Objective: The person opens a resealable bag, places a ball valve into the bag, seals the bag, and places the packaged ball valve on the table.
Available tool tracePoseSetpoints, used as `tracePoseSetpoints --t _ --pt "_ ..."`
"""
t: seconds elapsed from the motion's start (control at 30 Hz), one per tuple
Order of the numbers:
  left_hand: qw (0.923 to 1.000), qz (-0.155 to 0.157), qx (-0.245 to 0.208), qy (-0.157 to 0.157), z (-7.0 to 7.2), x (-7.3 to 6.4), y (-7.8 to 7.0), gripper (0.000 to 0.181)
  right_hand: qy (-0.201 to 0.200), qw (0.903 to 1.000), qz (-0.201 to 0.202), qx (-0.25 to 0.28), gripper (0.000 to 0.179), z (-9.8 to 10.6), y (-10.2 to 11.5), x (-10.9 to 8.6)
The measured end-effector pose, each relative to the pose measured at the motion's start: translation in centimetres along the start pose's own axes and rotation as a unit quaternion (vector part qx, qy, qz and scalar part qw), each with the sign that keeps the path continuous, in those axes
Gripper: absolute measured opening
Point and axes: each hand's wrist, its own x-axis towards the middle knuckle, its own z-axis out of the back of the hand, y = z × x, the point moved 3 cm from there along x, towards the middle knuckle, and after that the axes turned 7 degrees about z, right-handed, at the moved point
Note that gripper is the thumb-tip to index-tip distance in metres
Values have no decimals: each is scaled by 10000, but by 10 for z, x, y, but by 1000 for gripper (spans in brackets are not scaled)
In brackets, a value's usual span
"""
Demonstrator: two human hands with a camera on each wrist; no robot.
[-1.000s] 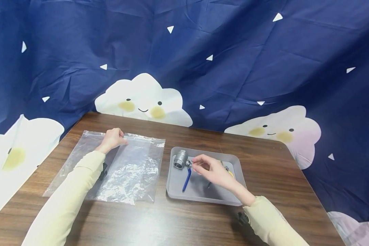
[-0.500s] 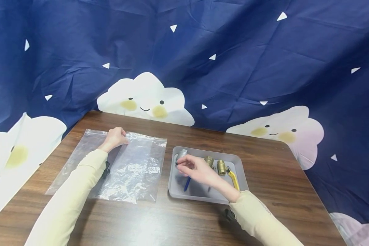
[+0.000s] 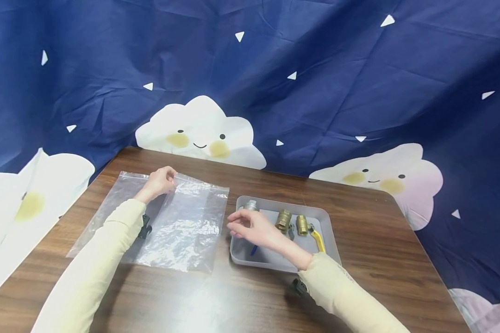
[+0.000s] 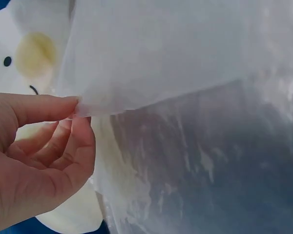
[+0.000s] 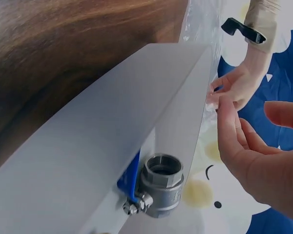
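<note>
My left hand [image 3: 160, 181] pinches the top edge of a clear zip-lock bag [image 3: 187, 222] between thumb and fingers; in the left wrist view the bag's film [image 4: 151, 53] hangs from that pinch. Over the left rim of a grey tray [image 3: 271, 266] hovers my right hand [image 3: 254, 227], its fingers loosely bent with a gap to the thumb and nothing held. Below it in the tray is a steel ball valve [image 5: 163, 187] with a blue handle [image 5: 130, 178], partly hidden by the hand in the head view.
Further right in the tray lie two brass ball valves, one [image 3: 283, 220] with a grey handle and one [image 3: 302, 225] with a yellow handle [image 3: 317, 240]. A wooden table [image 3: 379, 259] carries everything. Behind it hangs a blue cloud-print curtain [image 3: 316, 92].
My right hand has moved left across the tray toward the bag, uncovering the brass valves. My left hand has lifted the bag's top edge slightly.
</note>
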Motion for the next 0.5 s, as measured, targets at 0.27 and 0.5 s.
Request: tracePoseSetpoints --t 0.27,0.5 --pt "9960 53 -762 472 6 -11 -8 24 -17 10000 -92 18 36 -5 2 5" --pt "9890 -178 -1330 623 18 -22 -6 24 -100 9998 -147 94 38 -5 4 7"
